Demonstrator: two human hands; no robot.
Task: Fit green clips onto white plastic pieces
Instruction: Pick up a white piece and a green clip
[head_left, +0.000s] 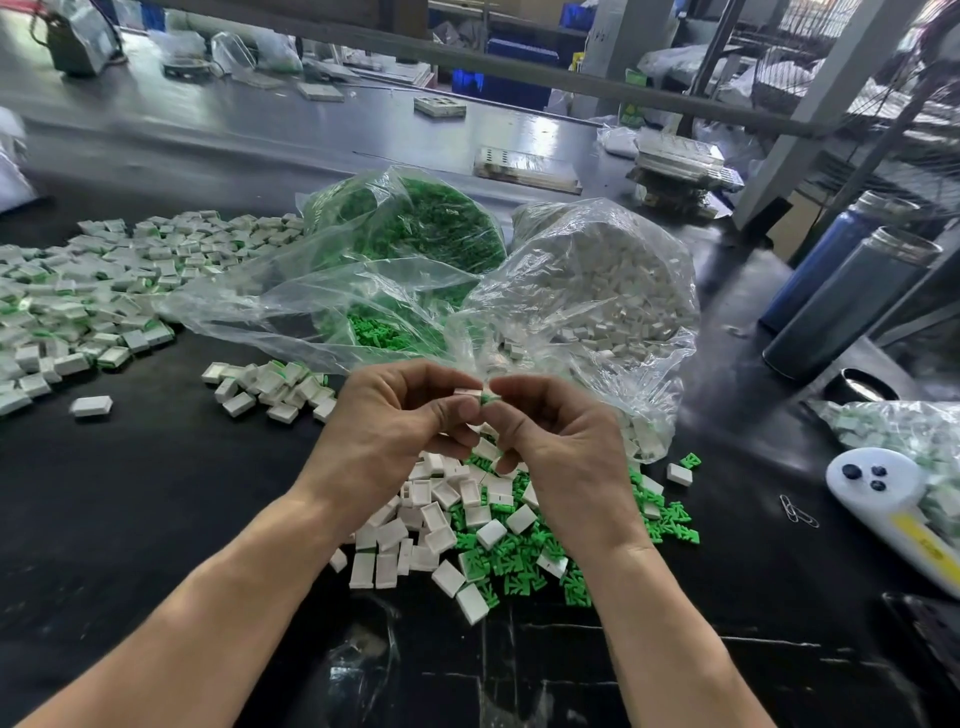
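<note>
I see the left hand (400, 415) pinching a small white plastic piece (467, 393) between thumb and curled fingers, and the right hand (558, 441) pinching a green clip (490, 399) at its fingertips, the clip touching the end of the white piece; both are held up above the black table (156, 493), just in front of the bags. How far the clip is seated I cannot tell, since the fingers hide most of it. Right below my hands lies a mixed heap: loose white pieces (415, 525) to the left, loose green clips (524, 556) to the right, overlapping in the middle. Behind the hands an open clear bag of green clips (405, 228) leans beside a clear bag of white pieces (608, 280). Far left spreads a wide pile of fitted pieces (88, 291), with a smaller cluster (270, 387) near the left hand. At the right stand two dark bottles (852, 301), and nearer lies a white handheld device (878, 493) with paper clips (797, 512) beside it.
</note>
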